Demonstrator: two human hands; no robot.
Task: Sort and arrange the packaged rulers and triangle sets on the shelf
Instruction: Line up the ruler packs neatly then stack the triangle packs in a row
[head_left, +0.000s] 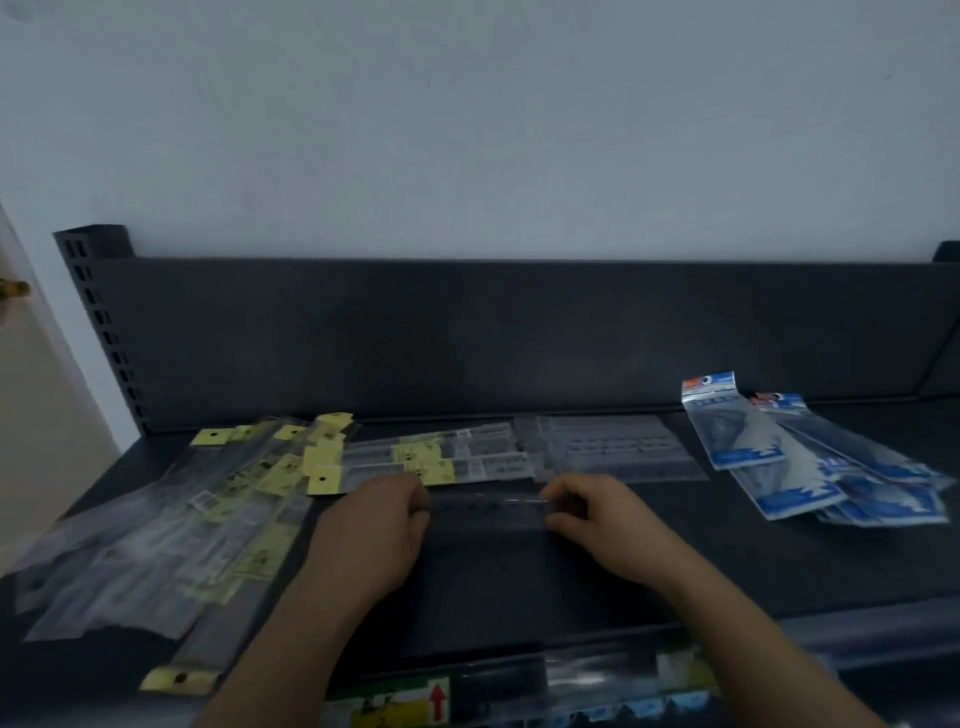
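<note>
Dark shelf (727, 561) against pale wall. Near centre, one clear packaged ruler (488, 506), ends pinched by left grip (379, 519) and right grip (597, 519). Left, yellow-tagged ruler packs (234, 499), too overlapped to count; far right, roughly five blue triangle sets (810, 462).

dark shelf (727, 561), scattered ruler packs (171, 525), triangle sets (810, 462)

Matt dark metal shelf (727, 561) bearing glossy clear plastic ruler sleeves (156, 545) with yellow paper header tags (323, 480) and shiny blue-printed plastic triangle-set packets (831, 467).
</note>
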